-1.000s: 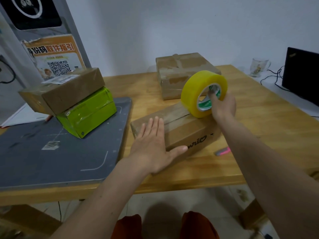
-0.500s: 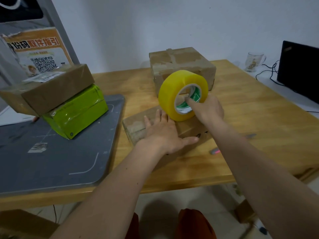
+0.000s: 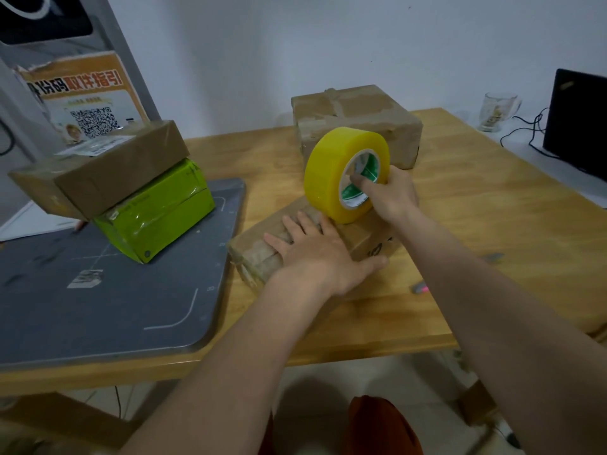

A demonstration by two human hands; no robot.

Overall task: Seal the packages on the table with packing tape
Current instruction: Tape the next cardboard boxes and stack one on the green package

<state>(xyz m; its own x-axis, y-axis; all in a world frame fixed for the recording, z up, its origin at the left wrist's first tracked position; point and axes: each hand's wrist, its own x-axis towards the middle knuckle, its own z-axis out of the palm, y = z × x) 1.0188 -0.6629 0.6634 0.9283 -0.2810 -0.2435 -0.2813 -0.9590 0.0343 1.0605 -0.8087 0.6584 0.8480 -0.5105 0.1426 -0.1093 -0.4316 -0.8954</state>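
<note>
Near the front edge of the wooden table (image 3: 492, 224), a flat brown cardboard package (image 3: 364, 244) was pressed down by the flat, straight-fingered left hand (image 3: 315, 251), while the big yellow tape roll (image 3: 331, 172) standing upon it was gripped through its core by the right hand (image 3: 392, 195).

Four packages (image 3: 368, 243) (image 3: 356, 124) (image 3: 108, 169) (image 3: 157, 211), one tape roll (image 3: 331, 172), one glass mug (image 3: 496, 110).

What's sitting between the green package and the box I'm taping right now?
In the head view, only bare surface lies between the green package and the box: grey mat, then a strip of wooden table.
</note>
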